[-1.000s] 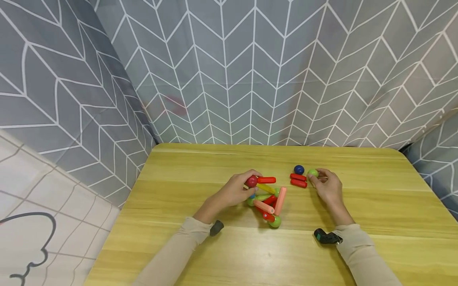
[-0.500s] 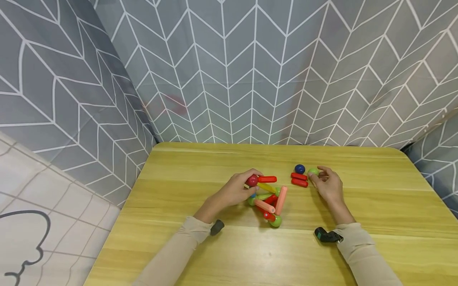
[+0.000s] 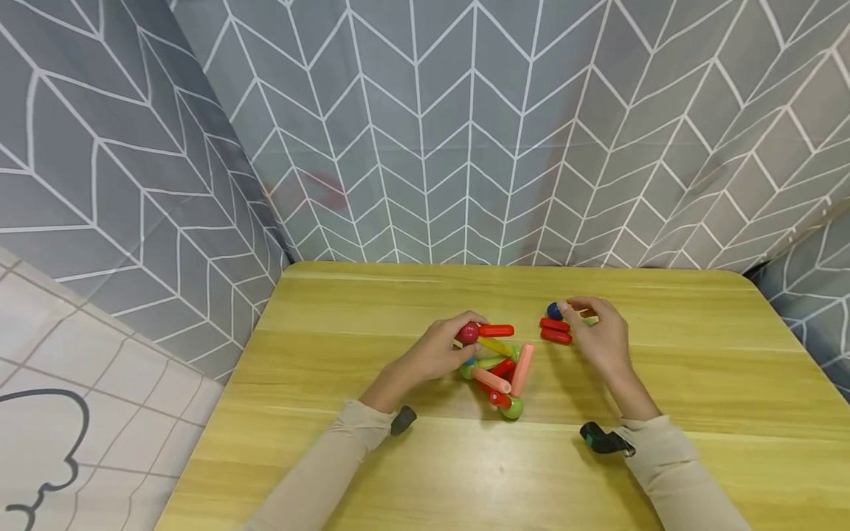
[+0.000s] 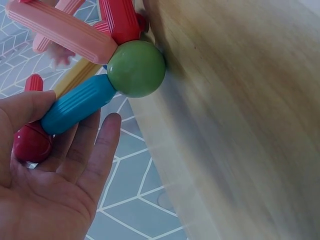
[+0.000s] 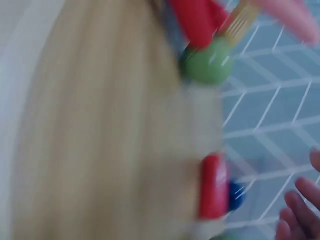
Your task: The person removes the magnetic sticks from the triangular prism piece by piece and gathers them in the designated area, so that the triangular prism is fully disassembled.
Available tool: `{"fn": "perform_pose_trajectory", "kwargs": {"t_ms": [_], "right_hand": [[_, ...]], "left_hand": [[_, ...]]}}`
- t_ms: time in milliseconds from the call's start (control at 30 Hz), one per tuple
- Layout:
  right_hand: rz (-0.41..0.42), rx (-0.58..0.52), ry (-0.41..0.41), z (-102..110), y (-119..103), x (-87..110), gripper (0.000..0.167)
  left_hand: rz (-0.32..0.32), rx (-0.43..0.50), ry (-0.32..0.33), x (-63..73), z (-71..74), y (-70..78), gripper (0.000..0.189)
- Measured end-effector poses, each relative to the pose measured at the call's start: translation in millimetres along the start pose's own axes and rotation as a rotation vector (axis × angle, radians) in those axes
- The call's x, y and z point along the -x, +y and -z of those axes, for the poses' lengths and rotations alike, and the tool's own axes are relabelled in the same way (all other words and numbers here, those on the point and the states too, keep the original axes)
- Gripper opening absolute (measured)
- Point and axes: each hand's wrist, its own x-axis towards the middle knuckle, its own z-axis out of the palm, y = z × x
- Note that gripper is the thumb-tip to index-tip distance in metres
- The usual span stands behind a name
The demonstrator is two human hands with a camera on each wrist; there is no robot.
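Observation:
My left hand [image 3: 438, 348] grips a toy frame of ball-and-rod building pieces at its red ball [image 3: 468, 332]. In the left wrist view the thumb presses the blue rod [image 4: 80, 104] beside that ball, and a green ball [image 4: 136, 69] joins the rod's far end to a pink rod [image 4: 65, 30]. A red rod [image 3: 496, 330] sticks out to the right of the red ball. My right hand [image 3: 603, 341] hovers at the loose pieces, its fingers [image 5: 303, 207] spread with nothing between them. Its fingertips are right by a dark blue ball [image 3: 554, 310]; a loose green ball [image 3: 589, 321] shows partly behind them.
Two loose red rods [image 3: 555, 330] lie side by side just in front of the dark blue ball. All of it is on a wooden table [image 3: 372, 302], whose back edge meets a grey patterned curtain [image 3: 412, 184]. The right wrist view is blurred.
My right hand has come off the loose green ball and shifted slightly left, towards the dark blue ball. The left hand keeps its grip on the frame in the same place.

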Motion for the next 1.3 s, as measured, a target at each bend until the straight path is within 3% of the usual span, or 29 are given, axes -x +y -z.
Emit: {"fn": "perform_pose_trajectory", "kwargs": {"t_ms": [133, 267, 500, 667, 967, 1300], "right_hand": [[0.136, 0.01, -0.146, 0, -30, 5.6, 0.03], [0.195, 0.008, -0.247, 0, -49, 10.7, 0.027], [0.214, -0.004, -0.241, 3, -59, 15.2, 0.023], [0.309, 0.014, -0.247, 4, -69, 22.3, 0.016], [0.414, 0.164, -0.414, 1, -78, 28.3, 0.007], [0.499, 0.284, -0.483, -14, -75, 32.9, 0.008]], "left_hand": [[0.004, -0.009, -0.001, -0.8, 1.8, 1.3, 0.039], [0.0, -0.006, -0.004, -0.6, 3.2, 2.5, 0.038], [0.015, 0.009, -0.008, -0.3, 3.0, 2.1, 0.039], [-0.003, 0.011, -0.008, -0.2, 3.7, 2.4, 0.038], [-0.005, 0.012, -0.007, -0.7, 4.5, 2.4, 0.037], [0.001, 0.007, -0.004, -0.8, 4.2, 1.6, 0.038]]}}
